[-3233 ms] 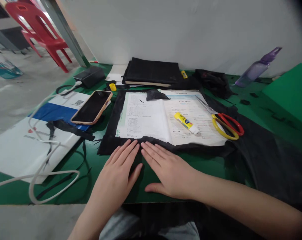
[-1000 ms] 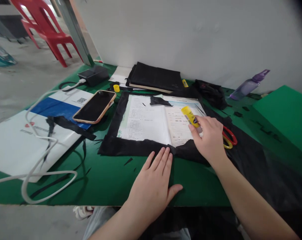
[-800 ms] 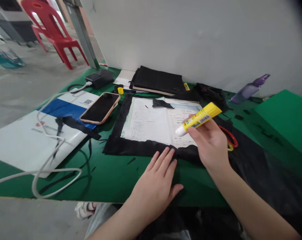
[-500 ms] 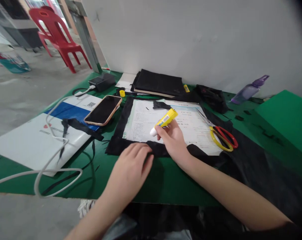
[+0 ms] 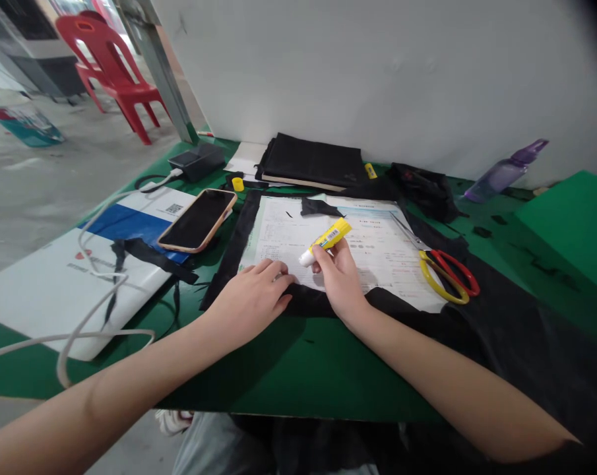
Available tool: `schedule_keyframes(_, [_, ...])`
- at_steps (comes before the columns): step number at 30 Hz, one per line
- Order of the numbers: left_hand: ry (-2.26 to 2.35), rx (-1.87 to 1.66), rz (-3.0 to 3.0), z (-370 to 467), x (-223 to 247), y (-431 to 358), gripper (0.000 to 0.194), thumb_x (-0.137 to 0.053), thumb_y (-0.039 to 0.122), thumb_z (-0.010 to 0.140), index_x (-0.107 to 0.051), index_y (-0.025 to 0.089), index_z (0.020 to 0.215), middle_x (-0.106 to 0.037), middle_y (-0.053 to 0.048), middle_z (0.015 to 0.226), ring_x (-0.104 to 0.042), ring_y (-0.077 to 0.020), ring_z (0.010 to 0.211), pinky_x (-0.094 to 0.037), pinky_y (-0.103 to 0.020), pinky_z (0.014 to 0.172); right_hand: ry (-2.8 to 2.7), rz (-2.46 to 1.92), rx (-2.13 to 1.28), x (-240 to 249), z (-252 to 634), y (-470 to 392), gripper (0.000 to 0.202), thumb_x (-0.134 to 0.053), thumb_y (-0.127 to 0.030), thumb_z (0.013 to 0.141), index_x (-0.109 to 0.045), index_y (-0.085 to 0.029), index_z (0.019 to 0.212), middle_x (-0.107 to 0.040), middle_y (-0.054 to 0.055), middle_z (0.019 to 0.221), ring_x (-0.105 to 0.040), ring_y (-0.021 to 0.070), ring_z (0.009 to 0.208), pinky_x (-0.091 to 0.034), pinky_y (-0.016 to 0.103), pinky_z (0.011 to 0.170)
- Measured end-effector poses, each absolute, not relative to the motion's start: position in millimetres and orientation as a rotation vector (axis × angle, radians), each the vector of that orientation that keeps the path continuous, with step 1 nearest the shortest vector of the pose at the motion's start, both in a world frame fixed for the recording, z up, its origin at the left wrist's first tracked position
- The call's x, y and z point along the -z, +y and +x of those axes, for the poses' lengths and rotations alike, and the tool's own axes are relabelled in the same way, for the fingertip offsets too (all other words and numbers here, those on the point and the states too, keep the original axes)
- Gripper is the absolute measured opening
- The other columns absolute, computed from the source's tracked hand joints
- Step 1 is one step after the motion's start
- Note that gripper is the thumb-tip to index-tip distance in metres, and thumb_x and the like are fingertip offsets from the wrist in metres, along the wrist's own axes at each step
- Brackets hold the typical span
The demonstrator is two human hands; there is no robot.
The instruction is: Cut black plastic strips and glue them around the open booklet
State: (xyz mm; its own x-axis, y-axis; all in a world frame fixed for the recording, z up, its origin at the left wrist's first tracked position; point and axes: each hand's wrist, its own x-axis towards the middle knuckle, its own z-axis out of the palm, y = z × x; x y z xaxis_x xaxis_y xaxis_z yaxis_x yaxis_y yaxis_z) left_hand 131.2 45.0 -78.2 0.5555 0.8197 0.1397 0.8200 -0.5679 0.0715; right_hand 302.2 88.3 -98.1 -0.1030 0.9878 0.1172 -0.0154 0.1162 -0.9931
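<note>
A yellow glue stick with a white tip is held in my right hand, tilted over a printed paper sheet. Black cloth surrounds the sheet, and its near edge is folded up along the paper. On that near edge, left of the glue stick, rests my left hand, fingers spread over cloth and paper; the fingertips are partly hidden. A black cloth scrap lies on the sheet's upper part. Scissors with red and yellow handles lie open across the right side of the paper.
To the left lie a phone, a white-and-blue folder, a white cable and a yellow cap. A black-covered book and a purple spray bottle stand at the back by the white wall. A red chair is beyond.
My left hand has shifted left and flattened onto the cloth's near edge, its fingers reaching onto the paper. The glue stick in my right hand has stayed over the sheet, slightly lower.
</note>
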Motion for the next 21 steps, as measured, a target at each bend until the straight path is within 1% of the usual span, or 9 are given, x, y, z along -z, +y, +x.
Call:
schedule_keyframes(2, [-1.477,0.337,-2.799,130,84,47,0.023,-0.053,0.024,0.093,-0.063,0.018,0.112,-0.062,-0.008,0.108,-0.057,-0.0248,0.1,-0.05,-0.041,0.084,-1.307,-1.074,-1.205,101,303,91,0.03,-0.057,-0.049,0.085,-0.041,-0.025,0.093,-0.054,-0.001,0.082,-0.049,0.0119,0.062,-0.044,0.031,0.059])
schedule_keyframes(5, [-1.544,0.52,-2.823,129,93,50,0.016,-0.054,0.023,0.092,-0.064,0.018,0.104,-0.063,-0.006,0.105,-0.056,-0.023,0.1,-0.049,-0.04,0.085,-1.28,-1.076,-1.21,104,303,93,0.03,-0.057,-0.051,0.085,-0.042,-0.025,0.094,-0.052,-0.001,0.084,-0.05,0.0115,0.064,-0.045,0.031,0.061])
schedule_keyframes(8, [-1.553,0.63,-2.833,130,98,51,0.01,-0.054,0.022,0.093,-0.063,0.018,0.094,-0.063,-0.005,0.101,-0.056,-0.0213,0.097,-0.048,-0.038,0.082,-1.267,-1.078,-1.216,106,302,94,0.03,-0.056,-0.05,0.085,-0.043,-0.025,0.096,-0.053,0.0,0.088,-0.05,0.0111,0.065,-0.047,0.031,0.063])
schedule_keyframes(11, [-1.422,0.598,-2.753,132,95,47,0.013,-0.051,0.021,0.094,-0.062,0.018,0.089,-0.065,-0.004,0.095,-0.058,-0.0211,0.09,-0.046,-0.038,0.077,-1.271,-1.077,-1.228,104,303,93,0.028,-0.056,-0.048,0.085,-0.043,-0.026,0.096,-0.054,0.0,0.09,-0.049,0.0114,0.064,-0.046,0.031,0.061])
schedule_keyframes(13, [-1.276,0.536,-2.684,132,91,39,0.017,-0.048,0.019,0.095,-0.063,0.017,0.087,-0.067,-0.004,0.093,-0.059,-0.0214,0.087,-0.045,-0.038,0.076,-1.291,-1.082,-1.244,102,303,92,0.027,-0.057,-0.047,0.085,-0.045,-0.026,0.095,-0.055,0.001,0.088,-0.049,0.0119,0.063,-0.046,0.031,0.058])
schedule_keyframes(15, [-1.144,0.481,-2.627,133,85,30,0.021,-0.046,0.014,0.095,-0.065,0.016,0.086,-0.068,-0.005,0.094,-0.061,-0.0225,0.089,-0.045,-0.039,0.078,-1.328,-1.081,-1.272,98,304,89,0.025,-0.059,-0.045,0.084,-0.047,-0.025,0.094,-0.056,0.001,0.088,-0.049,0.0124,0.063,-0.046,0.031,0.057])
schedule_keyframes(17, [-1.068,0.441,-2.58,134,80,21,0.024,-0.044,0.008,0.094,-0.066,0.014,0.087,-0.069,-0.007,0.093,-0.062,-0.0231,0.09,-0.046,-0.04,0.082,-1.388,-1.061,-1.306,95,305,87,0.025,-0.061,-0.043,0.083,-0.05,-0.024,0.094,-0.059,0.002,0.09,-0.052,0.0134,0.066,-0.047,0.032,0.059])
schedule_keyframes(21, [-1.064,0.396,-2.555,133,77,12,0.028,-0.042,0.002,0.091,-0.068,0.012,0.086,-0.07,-0.007,0.083,-0.063,-0.0199,0.079,-0.045,-0.04,0.089,-1.54,-1.084,-1.354,91,305,83,0.029,-0.062,-0.042,0.082,-0.053,-0.023,0.102,-0.063,0.003,0.091,-0.059,0.0173,0.076,-0.05,0.036,0.068])
